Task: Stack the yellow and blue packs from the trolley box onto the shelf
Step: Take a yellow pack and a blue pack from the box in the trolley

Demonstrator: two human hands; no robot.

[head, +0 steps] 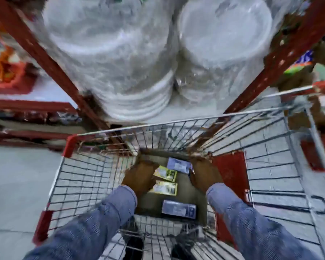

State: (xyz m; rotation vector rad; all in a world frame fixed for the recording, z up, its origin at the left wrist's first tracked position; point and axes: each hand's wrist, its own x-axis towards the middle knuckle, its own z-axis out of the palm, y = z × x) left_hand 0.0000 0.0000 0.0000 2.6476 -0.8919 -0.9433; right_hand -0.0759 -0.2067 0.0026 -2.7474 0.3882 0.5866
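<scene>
Both hands reach down into an open cardboard box (199, 201) that sits in a wire trolley (94, 166) with red corner guards. The left hand (139, 177) lies at the box's left edge, touching the left ends of two yellow packs (166, 173) that lie flat side by side near the middle of the box floor; whether its fingers are clamped on a pack or only resting there cannot be told through the blur. The right hand (203, 175) is at the box's right edge beside a blue pack (178, 165) at the far end, and its fingers are just as unclear. A second blue pack (178, 209) lies alone at the near edge. Blue sleeves (94, 228) cover both forearms. Beyond the trolley's far rim stands a red shelf (51, 70) holding wrapped stacks of white plates (120, 59).
</scene>
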